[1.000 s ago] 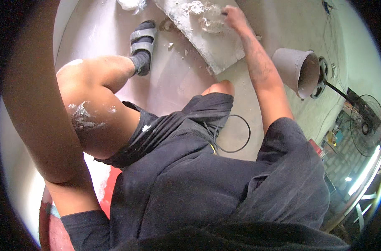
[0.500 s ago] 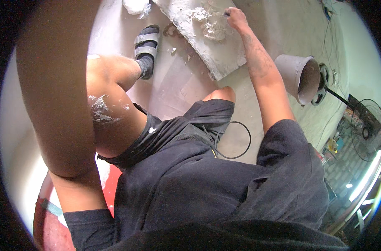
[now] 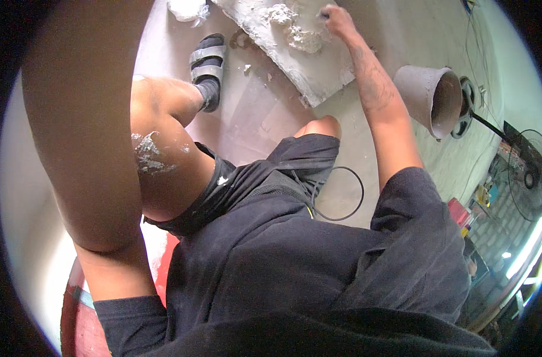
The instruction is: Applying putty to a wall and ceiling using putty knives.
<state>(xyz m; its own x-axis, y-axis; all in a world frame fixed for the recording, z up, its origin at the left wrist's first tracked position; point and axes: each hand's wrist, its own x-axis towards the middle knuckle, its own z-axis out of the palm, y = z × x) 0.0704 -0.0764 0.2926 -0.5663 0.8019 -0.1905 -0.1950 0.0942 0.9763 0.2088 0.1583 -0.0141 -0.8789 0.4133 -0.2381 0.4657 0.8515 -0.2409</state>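
Sitting curled near the white clump (image 3: 303, 39) on the pale board (image 3: 325, 76), the right hand (image 3: 338, 22) holds I cannot tell what, if anything (the left hand is out of view), while the clump looks soft and sticky, best scooped from beneath.

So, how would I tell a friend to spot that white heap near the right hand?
Start with the big pale board at the top of the view. On it, just left of the right hand, sits the lumpy white heap. Its rough, uneven clumps set it apart from the flat board around it and from the white, bag-like bundle farther left, off the board.
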